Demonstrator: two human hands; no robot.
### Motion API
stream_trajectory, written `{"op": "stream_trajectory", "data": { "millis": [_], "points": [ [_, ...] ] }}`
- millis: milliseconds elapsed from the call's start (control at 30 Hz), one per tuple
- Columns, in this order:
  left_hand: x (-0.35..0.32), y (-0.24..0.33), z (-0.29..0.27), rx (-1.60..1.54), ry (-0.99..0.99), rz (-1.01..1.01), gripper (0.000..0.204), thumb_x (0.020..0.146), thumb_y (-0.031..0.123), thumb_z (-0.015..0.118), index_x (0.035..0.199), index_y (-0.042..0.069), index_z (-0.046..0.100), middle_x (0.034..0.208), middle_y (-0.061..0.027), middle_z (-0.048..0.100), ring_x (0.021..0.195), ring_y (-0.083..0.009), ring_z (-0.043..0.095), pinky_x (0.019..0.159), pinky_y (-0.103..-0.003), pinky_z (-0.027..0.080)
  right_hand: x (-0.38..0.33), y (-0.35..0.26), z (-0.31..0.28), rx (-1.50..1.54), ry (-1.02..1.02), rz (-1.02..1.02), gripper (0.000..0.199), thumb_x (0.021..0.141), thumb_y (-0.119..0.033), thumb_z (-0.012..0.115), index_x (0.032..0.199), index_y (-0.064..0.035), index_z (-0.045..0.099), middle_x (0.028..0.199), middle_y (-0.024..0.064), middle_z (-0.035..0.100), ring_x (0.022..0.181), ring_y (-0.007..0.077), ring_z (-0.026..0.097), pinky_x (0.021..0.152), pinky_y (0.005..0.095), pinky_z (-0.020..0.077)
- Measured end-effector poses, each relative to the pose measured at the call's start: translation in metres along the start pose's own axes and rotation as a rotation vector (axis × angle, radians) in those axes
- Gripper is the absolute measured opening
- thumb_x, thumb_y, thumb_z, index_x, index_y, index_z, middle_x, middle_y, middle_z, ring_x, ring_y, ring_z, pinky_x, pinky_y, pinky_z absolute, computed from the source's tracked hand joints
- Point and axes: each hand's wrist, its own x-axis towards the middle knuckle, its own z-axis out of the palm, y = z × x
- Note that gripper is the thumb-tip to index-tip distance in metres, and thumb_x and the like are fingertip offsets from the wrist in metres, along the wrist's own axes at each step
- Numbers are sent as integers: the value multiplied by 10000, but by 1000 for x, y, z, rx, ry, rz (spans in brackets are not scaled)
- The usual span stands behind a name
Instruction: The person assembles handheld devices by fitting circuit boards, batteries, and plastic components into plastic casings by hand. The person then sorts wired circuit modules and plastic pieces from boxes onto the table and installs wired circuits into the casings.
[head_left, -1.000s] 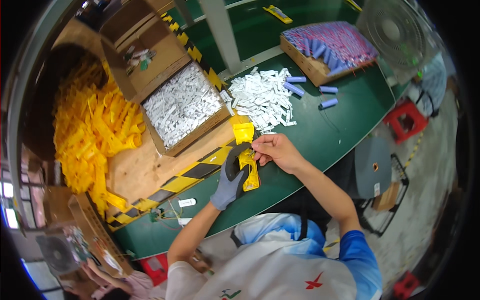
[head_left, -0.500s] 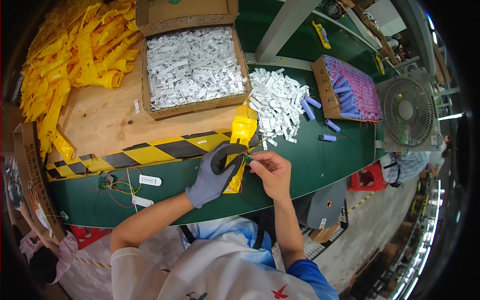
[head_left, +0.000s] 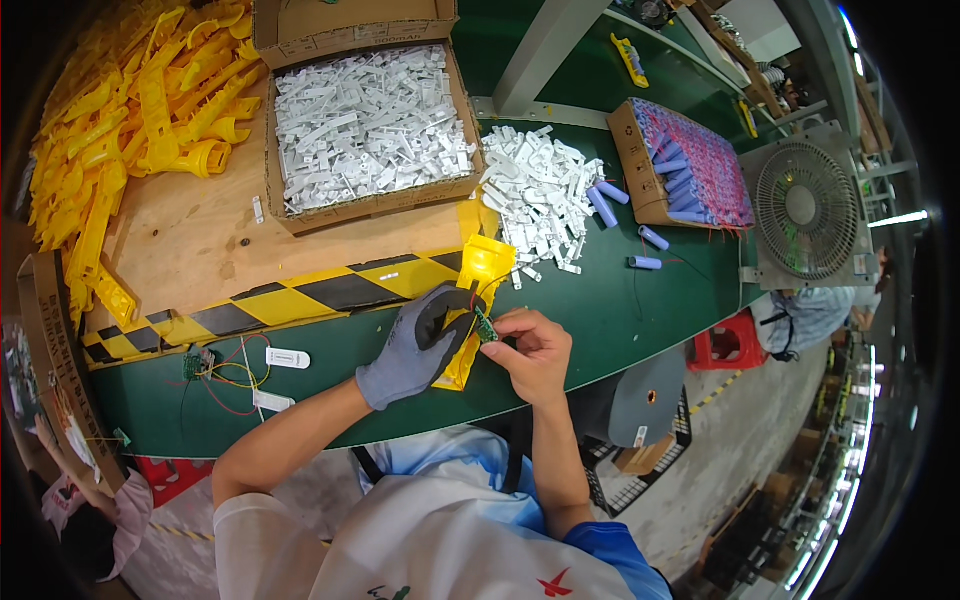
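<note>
My left hand (head_left: 410,345), in a grey glove with dark fingertips, is closed around a yellow plastic housing (head_left: 487,262). The housing stands lengthwise at the bench edge, its wider end pointing away from me. Between the bare thumb and fingers of my right hand (head_left: 535,355) is a small green circuit board (head_left: 485,325), held right beside the gloved fingertips. Thin wires run from the board toward the housing; where they end is hidden by the glove.
A cardboard box (head_left: 375,205) of white plastic strips stands behind my hands, with a loose pile of strips (head_left: 540,190) beside it. Purple cylindrical cells (head_left: 645,263) lie rightward, near their box (head_left: 640,170) and a fan (head_left: 805,205). Yellow housings (head_left: 150,110) heap far left; a wired board (head_left: 200,362) lies left.
The circuit board has turned, so more of its face shows. My right hand has drawn slightly nearer to me. The whole view has shifted a little.
</note>
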Motion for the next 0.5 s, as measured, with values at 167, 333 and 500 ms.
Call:
{"op": "stream_trajectory", "data": {
  "millis": [167,333,500],
  "points": [
    [1,-4,2,-101,42,-13,200,948,21,607,1147,1,605,1073,-117,627,958,-173,614,834,-288,488,-2,-7,5,-13,17,-7,244,738,130,783,952,67,687,963,152,688,856,174,652,762,262,516],
    [1,0,-1,-12,-47,-3,205,964,-10,555,1165,14,584,1094,-103,610,990,-167,595,897,-303,480,-9,-12,7,-4,49,37,219,761,116,786,955,70,696,965,139,699,867,169,670,785,274,547],
    [-2,-1,-4,87,-134,-23,200,945,-42,561,1134,23,582,1079,-114,603,979,-177,597,882,-299,478,-13,-1,1,94,-15,-32,278,746,118,798,981,49,665,948,120,683,841,146,656,748,261,538]
  ]
}}
